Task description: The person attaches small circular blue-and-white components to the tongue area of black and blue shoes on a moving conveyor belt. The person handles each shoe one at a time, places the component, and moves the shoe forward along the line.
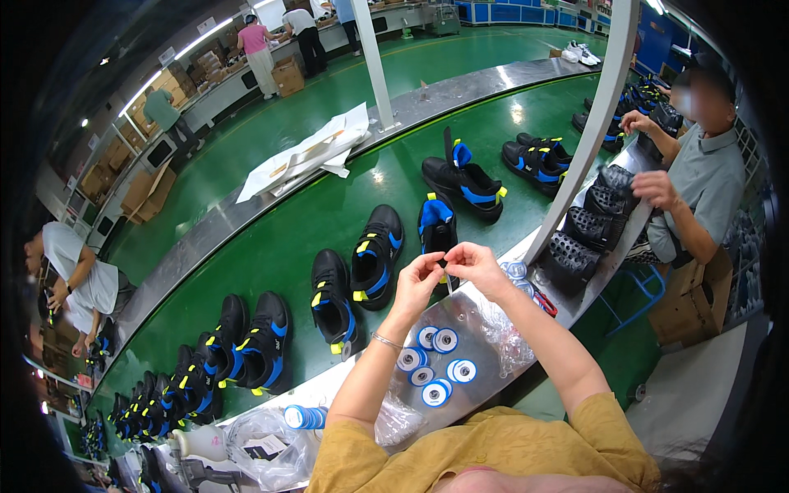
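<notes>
Both my hands are raised in front of me over the edge of the metal side table. My left hand (419,282) is closed in a pinch, and my right hand (477,269) pinches right beside it, their fingertips almost meeting. Something small and thin is between them, too small to make out. Just beyond the fingertips stands a black and blue sneaker (436,215) with a yellow tab, partly hidden by my hands. Its mate (465,182) lies behind it, with a strap sticking up. On the metal surface below my wrists are several round white spools (445,340) with blue rims.
A green conveyor belt (271,263) carries pairs of sneakers (267,337) on the left. Clear plastic bags (271,440) and a blue-and-white spool stack (306,416) lie near me. A metal post (588,123) rises at right, beside black shoe parts (571,259) and a seated co-worker (707,164).
</notes>
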Demonstrator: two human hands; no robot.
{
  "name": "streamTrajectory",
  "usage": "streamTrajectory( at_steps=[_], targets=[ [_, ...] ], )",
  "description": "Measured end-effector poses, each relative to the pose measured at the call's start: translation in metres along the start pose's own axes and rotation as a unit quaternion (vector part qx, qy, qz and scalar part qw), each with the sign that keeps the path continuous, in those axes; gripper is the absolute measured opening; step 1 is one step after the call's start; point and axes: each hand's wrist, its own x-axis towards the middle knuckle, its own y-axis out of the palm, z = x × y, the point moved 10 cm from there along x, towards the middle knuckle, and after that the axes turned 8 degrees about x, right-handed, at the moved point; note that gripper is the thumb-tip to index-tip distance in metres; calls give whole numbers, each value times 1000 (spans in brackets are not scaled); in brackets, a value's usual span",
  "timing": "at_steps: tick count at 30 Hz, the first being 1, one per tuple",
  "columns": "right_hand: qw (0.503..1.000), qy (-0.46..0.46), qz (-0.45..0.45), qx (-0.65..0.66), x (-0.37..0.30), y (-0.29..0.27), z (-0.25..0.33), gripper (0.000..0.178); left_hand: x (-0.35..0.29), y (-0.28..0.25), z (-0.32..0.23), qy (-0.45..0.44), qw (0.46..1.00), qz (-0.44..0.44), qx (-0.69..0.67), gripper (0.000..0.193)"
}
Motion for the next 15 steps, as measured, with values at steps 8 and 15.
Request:
streamTrajectory(
  at_steps=[8,15],
  targets=[
    [1000,3,9,18,1,-2,3,16,1,4,-3,-11,999,39,-17,36],
    [998,33,53,15,4,1,-5,16,4,7,0,-36,997,55,-35,39]
  ],
)
